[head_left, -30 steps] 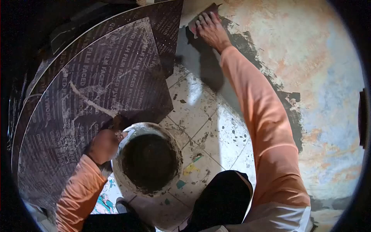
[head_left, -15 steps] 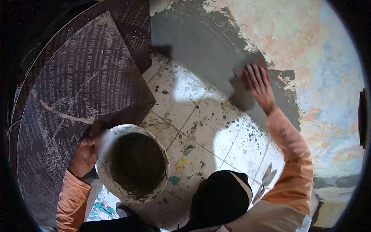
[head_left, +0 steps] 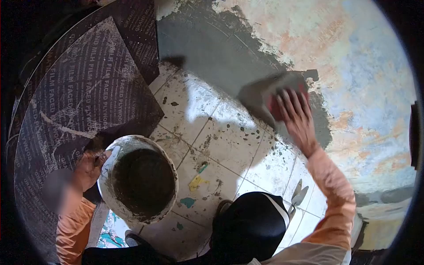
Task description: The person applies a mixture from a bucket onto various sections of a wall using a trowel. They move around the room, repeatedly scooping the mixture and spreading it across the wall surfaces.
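Note:
My left hand is closed on the near-left rim of a pale, plaster-smeared bucket. Dark grey wet mix lies inside the bucket. My right hand is spread over a flat red-backed pad, its fingers bent across the back. The pad lies against wet grey plaster on the lower wall, and the hand's shadow falls beside it. Part of the pad is hidden under my fingers and palm.
Sheets of film-faced plywood lean at the left. My black-clad knee is at the bottom, beside a small leaf-shaped trowel. The tiled floor carries splatters and a yellow scrap. Beyond the plaster, the wall is mottled orange and blue.
The view has shifted slightly. My right hand has slid the pad down and to the right across the plaster. My left hand stays at the bucket rim, a little higher along it.

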Available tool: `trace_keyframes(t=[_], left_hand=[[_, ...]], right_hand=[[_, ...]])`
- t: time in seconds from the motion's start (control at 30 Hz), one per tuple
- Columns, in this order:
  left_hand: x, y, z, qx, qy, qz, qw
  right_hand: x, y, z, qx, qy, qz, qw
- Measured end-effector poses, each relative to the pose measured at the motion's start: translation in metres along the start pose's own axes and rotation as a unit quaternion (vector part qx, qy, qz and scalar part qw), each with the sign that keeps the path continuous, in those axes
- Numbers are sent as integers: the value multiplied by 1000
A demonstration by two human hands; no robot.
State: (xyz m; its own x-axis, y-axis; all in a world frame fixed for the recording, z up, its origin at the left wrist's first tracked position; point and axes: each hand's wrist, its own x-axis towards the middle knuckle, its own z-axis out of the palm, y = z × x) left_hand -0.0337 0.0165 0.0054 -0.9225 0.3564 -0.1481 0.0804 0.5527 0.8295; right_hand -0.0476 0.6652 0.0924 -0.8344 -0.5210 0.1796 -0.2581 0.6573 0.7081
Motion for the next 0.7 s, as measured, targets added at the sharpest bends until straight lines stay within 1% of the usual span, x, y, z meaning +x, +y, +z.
trace_keyframes(t=[0.03,0.07,0.13,0.17,0.23,0.27,0.3,0.33,0.37,0.4,0.43,0.47,0.5,0.53,0.57,0.6,0.63,0.67,0.7], left_hand=[[-1,-6,6,-23,57,39,997],[-2,-9,11,-22,59,39,997],[-6,-12,16,32,138,108,984],[-6,-14,15,34,140,106,984],[-4,-17,11,16,101,66,993],[-2,-17,10,-69,86,42,993],[-1,-6,8,-69,86,40,993],[-1,12,6,2,62,22,998],[-1,21,2,74,38,6,997],[-3,13,1,73,38,5,997],[-6,-1,3,106,67,22,992],[-8,-12,8,137,93,41,985],[-8,-17,17,-30,120,71,990],[-6,-10,18,-23,89,17,996],[-2,4,12,-13,50,-33,998],[-3,5,6,75,45,-45,995],[0,3,11,-86,40,-13,995],[-3,-1,11,-59,52,3,997],[-5,-3,9,-31,69,18,997]], right_hand=[[35,0,5,8,36,2,999],[69,3,11,17,72,4,997],[142,5,14,-22,135,-11,990],[173,9,15,-101,154,-37,982],[228,10,24,-123,157,-50,979],[247,10,28,-206,126,-64,968],[255,8,31,-286,93,-78,950],[247,4,31,-285,93,-80,951],[231,1,31,-306,10,-70,949],[210,-1,33,-326,-72,-62,941],[172,7,64,-338,-91,-88,933],[123,2,57,-297,-107,-81,945],[72,0,61,-295,-79,-74,949],[31,-5,35,-338,-167,-72,923],[-31,-4,77,-190,-275,20,942],[-82,1,65,-147,-219,28,964],[-122,1,48,-100,-162,38,981],[-150,2,37,-101,-173,46,979],[-167,3,27,73,-213,185,957]])
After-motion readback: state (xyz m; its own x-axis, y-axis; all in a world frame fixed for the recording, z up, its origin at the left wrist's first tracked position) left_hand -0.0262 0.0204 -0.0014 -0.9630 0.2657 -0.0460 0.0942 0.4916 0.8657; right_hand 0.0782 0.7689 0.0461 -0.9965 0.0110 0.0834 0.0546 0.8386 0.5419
